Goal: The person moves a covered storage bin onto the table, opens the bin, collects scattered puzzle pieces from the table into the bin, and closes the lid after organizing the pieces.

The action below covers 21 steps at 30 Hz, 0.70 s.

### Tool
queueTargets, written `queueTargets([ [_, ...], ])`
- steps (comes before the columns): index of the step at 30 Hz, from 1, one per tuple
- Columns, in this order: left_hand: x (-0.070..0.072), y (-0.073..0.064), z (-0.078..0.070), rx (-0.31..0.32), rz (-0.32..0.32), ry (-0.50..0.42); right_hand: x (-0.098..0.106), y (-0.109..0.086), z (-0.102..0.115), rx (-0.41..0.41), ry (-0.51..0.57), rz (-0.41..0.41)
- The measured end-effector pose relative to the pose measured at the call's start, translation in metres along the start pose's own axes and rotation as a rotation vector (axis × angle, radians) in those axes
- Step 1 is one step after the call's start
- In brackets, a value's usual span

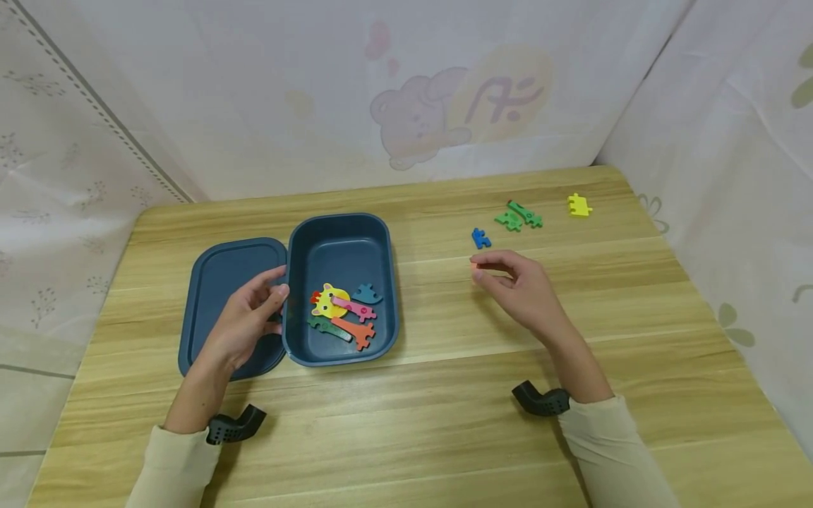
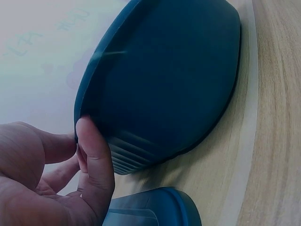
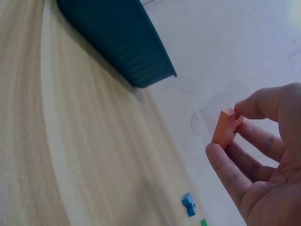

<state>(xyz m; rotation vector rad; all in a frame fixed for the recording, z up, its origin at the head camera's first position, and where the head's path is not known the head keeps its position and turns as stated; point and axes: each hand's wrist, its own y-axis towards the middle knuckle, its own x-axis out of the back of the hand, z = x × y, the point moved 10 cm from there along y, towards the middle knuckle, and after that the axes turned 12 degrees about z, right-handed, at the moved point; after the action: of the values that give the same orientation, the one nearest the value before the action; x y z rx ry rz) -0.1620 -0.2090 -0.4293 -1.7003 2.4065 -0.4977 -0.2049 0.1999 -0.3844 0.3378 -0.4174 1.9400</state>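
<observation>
Right hand (image 1: 524,289): fingers narrowed, thumb and fingertips pinching the orange piece.
Orange piece (image 3: 225,129): raised above the table (image 1: 432,437), right of the box, well apart from it.
Left hand (image 1: 246,317): thumb and fingers bent, gripping the box at its left rim.
Box (image 1: 339,257): dark blue, upright on the table.
In the box: a yellow giraffe head (image 1: 327,305), with a pink piece (image 1: 360,310) lying partly over it; near them, a teal piece (image 1: 366,294), a dark green piece (image 1: 327,326) and an orange-red piece (image 1: 356,331).
Lid (image 1: 212,303): flat, just left of the box, partly under the left hand.
Beyond the right hand: a blue piece (image 1: 480,238), two green pieces (image 1: 509,221) close together, and a yellow piece (image 1: 579,205) farther right.
</observation>
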Motion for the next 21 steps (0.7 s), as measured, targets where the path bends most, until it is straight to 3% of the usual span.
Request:
queueTargets([
  [21, 0.000, 0.000, 0.000, 0.004, -0.001, -0.003, -0.001, 0.014, 0.026, 0.057, 0.028, 0.010],
])
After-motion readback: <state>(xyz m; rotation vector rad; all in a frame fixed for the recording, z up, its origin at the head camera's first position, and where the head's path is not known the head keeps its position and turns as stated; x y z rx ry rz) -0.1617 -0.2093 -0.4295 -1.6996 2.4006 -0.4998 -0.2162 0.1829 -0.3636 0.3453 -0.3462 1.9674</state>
